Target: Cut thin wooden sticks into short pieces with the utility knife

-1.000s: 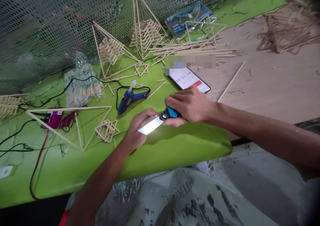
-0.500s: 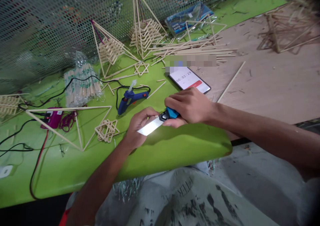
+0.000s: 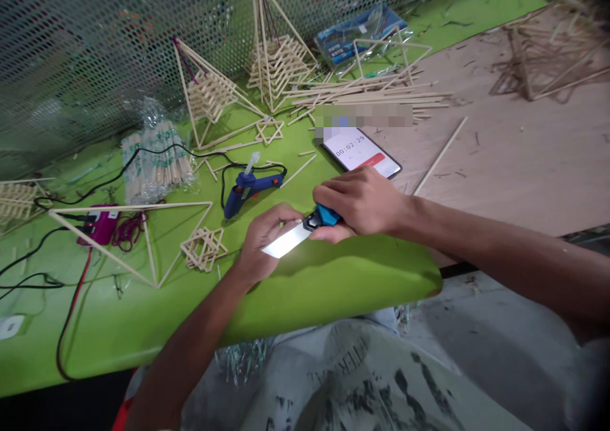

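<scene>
My right hand (image 3: 359, 202) is wrapped round the blue and black handle of a utility knife (image 3: 286, 240). Its wide, shiny blade is out, pointing down to the left across my left palm. My left hand (image 3: 262, 243) is curled behind the blade, thumb side up; whatever its fingers grip is hidden by the blade. A blue hot glue gun (image 3: 252, 188) with a clear glue stick lies just beyond my left hand. To the left are a small star-shaped stack of sticks (image 3: 204, 249) and a triangular stick frame (image 3: 107, 260).
Stick pyramids (image 3: 210, 97) stand at the back near a perforated metal screen (image 3: 119, 43). Loose sticks (image 3: 372, 94) lie beside a phone (image 3: 362, 151) running a timer. A bag of sticks (image 3: 159, 157), a purple power strip (image 3: 99, 225) and black cables spread over the green table (image 3: 333, 291).
</scene>
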Motion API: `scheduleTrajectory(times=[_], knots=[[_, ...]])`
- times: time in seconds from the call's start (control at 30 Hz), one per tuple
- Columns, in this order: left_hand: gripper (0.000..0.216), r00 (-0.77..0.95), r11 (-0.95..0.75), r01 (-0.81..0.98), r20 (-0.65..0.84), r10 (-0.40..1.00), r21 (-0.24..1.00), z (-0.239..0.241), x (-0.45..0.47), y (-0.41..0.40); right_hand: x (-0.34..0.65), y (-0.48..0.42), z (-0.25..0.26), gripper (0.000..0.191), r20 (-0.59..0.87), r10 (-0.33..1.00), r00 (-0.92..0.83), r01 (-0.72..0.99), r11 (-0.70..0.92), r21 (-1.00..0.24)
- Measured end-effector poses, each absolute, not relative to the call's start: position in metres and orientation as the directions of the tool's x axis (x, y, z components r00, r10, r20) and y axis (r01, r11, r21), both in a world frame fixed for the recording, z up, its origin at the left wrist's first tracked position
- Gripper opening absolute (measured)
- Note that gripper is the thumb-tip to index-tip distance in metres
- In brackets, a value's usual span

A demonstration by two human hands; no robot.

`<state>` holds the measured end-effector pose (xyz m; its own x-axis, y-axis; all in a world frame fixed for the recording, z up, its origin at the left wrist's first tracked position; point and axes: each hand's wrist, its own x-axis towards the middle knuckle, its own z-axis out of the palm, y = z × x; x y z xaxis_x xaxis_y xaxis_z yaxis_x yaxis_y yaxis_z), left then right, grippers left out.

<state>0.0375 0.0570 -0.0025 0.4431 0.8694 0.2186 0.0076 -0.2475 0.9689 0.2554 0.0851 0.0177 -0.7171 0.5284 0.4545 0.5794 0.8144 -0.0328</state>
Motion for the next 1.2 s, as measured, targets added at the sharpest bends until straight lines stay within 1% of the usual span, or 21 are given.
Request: scheduleTrajectory(times=[0.13,0.33,0.6,0.73,0.8,0.87,0.93,0.97,1.0,1.1,1.2], knots=[[0.012,0.428,-0.266,0.009,0.236,0.872,0.964,-0.003,0.037,0.057,0.256,0.086,0.018,0.06,0.448,0.535,-0.716,0.591,0.807,-0.019],[0.011,0.419,-0.271,-0.094,0.285,0.862,0.958,-0.004,0.038,0.055,0.257,0.088,0.019,0.062,0.473,0.508,-0.719,0.591,0.806,0.031],[0.01,0.418,-0.303,-0.057,0.298,0.858,0.951,-0.005,0.038,0.057,0.259,0.089,0.023,0.064,0.475,0.518,-0.712,0.613,0.787,0.061],[0.01,0.432,-0.338,-0.025,0.315,0.845,0.941,-0.001,0.038,0.056,0.26,0.095,0.022,0.068,0.433,0.557,-0.708,0.63,0.776,0.033],[0.011,0.489,-0.372,-0.034,0.34,0.803,0.928,0.004,0.039,0.053,0.271,0.106,0.022,0.07,0.4,0.645,-0.651,0.7,0.714,-0.012],[0.014,0.559,-0.389,-0.041,0.344,0.755,0.92,0.008,0.039,0.049,0.286,0.119,0.024,0.074,0.409,0.772,-0.488,0.831,0.554,-0.055],[0.015,0.561,-0.372,-0.022,0.319,0.764,0.928,0.011,0.038,0.047,0.3,0.128,0.027,0.076,0.469,0.786,-0.402,0.889,0.458,-0.006],[0.015,0.548,-0.359,-0.009,0.304,0.779,0.933,0.01,0.038,0.047,0.304,0.129,0.028,0.075,0.522,0.767,-0.373,0.897,0.441,-0.008],[0.016,0.536,-0.343,0.0,0.289,0.793,0.939,0.009,0.037,0.047,0.305,0.128,0.029,0.074,0.553,0.737,-0.389,0.878,0.478,-0.02],[0.019,0.511,-0.275,-0.01,0.241,0.825,0.961,0.004,0.034,0.051,0.294,0.116,0.026,0.068,0.559,0.599,-0.573,0.726,0.688,0.006],[0.017,0.485,-0.244,-0.013,0.22,0.847,0.97,0.0,0.033,0.055,0.277,0.102,0.02,0.064,0.542,0.481,-0.689,0.604,0.795,0.063]])
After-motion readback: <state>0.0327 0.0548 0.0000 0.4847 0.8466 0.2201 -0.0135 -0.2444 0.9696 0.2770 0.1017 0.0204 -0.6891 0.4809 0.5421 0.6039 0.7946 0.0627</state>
